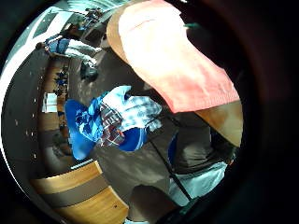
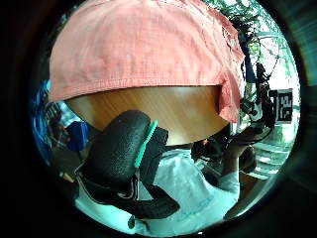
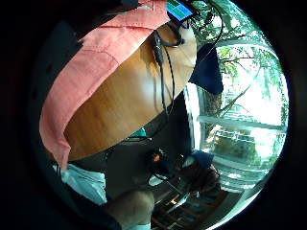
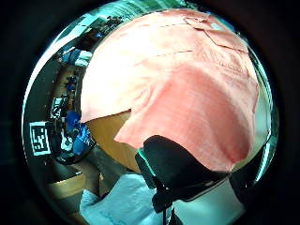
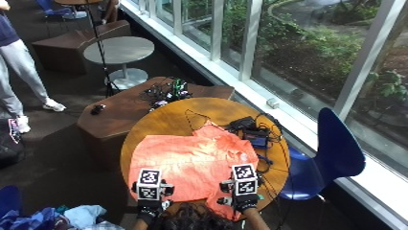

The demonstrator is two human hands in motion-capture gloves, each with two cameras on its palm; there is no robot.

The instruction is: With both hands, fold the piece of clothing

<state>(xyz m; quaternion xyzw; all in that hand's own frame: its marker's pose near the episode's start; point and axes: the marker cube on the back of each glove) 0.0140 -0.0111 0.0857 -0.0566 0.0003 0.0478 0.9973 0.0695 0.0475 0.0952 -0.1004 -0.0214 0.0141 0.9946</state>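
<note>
An orange shirt (image 5: 194, 165) lies spread flat on the round wooden table (image 5: 159, 120), its near hem reaching the table's near edge and one corner hanging over it. My left hand (image 5: 150, 201) is at the near left of the hem. In the left thumb side palm view its thumb (image 2: 124, 158) stays apart from the shirt (image 2: 143, 49) and holds nothing. My right hand (image 5: 242, 199) is at the near right of the hem. In the right thumb side palm view the glove (image 4: 178, 164) meets the edge of the hanging shirt (image 4: 187, 93); a grip is not visible.
Black cables and small devices (image 5: 255, 132) lie on the table's far right, just past the shirt. A blue chair (image 5: 338, 148) stands to the right and a brown bench (image 5: 121, 112) to the far left. A heap of blue checked clothes (image 5: 83, 215) lies on the floor at near left.
</note>
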